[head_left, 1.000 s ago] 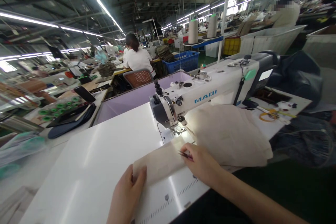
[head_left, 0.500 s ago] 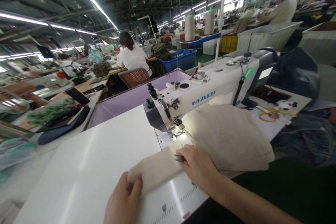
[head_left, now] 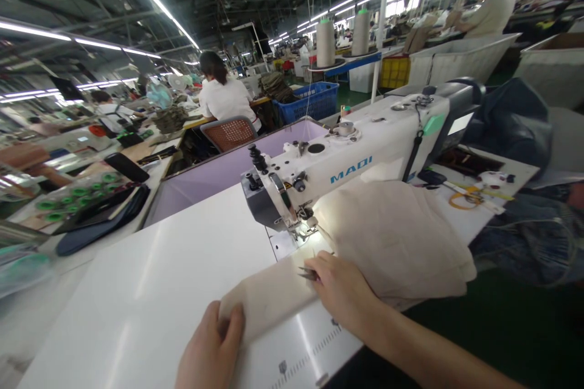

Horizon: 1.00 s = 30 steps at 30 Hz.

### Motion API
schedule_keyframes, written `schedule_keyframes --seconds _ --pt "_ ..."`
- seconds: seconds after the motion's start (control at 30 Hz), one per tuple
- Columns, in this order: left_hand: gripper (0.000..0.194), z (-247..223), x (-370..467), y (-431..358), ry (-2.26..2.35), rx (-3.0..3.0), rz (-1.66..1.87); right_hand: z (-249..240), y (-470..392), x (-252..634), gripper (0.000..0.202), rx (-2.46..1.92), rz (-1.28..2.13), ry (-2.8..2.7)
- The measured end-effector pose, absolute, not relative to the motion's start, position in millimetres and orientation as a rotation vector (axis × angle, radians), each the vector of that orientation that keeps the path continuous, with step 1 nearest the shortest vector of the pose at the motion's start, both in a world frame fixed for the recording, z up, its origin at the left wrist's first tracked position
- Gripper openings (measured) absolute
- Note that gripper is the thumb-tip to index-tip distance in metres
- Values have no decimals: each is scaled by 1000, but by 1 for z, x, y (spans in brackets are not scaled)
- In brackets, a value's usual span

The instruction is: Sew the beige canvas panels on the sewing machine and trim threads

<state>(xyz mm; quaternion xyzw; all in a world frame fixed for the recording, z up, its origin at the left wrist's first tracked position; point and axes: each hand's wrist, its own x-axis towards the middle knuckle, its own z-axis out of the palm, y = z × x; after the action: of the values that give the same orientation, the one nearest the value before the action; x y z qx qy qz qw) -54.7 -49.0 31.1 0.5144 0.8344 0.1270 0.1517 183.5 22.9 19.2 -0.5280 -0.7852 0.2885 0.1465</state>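
Observation:
Beige fabric point(head_left: 274, 292) lies folded on the white sewing table in front of the sewing machine point(head_left: 351, 164). My left hand point(head_left: 212, 340) pinches the fabric's left end between thumb and fingers. Thread snips point(head_left: 308, 273) stick out of my closed right hand point(head_left: 340, 285), their blades pointing left over the cloth. That hand rests on the fabric's right part, just in front of the lit presser foot point(head_left: 305, 231). A larger piece of beige fabric point(head_left: 392, 243) spreads under the machine arm to the right. The snips' handles are hidden in my fingers.
A lilac bin point(head_left: 205, 179) stands behind the table. Tape and small tools point(head_left: 465, 197) lie right of the machine. Thread cones point(head_left: 325, 42) stand on a rack behind it. A person in white point(head_left: 225, 97) sits ahead. Green-ended spools point(head_left: 77, 197) are on the left table.
The view has shifted slightly, so the whole scene sits a little further left. Both hands keep nearly the same place on the fabric, and the snips are still held.

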Motion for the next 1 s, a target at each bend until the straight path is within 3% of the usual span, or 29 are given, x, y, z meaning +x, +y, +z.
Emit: schedule_keyframes --seconds 0.4,0.63,1.0 --pt "34 34 -54 -45 2386 1472 353 23 23 183 20 -1558 807 -2286" --pt "33 35 -55 -38 2428 1476 508 17 19 185 18 -1524 567 -2412" --pt "26 34 -56 -39 2393 1455 548 5 17 188 16 -1448 459 -2410"
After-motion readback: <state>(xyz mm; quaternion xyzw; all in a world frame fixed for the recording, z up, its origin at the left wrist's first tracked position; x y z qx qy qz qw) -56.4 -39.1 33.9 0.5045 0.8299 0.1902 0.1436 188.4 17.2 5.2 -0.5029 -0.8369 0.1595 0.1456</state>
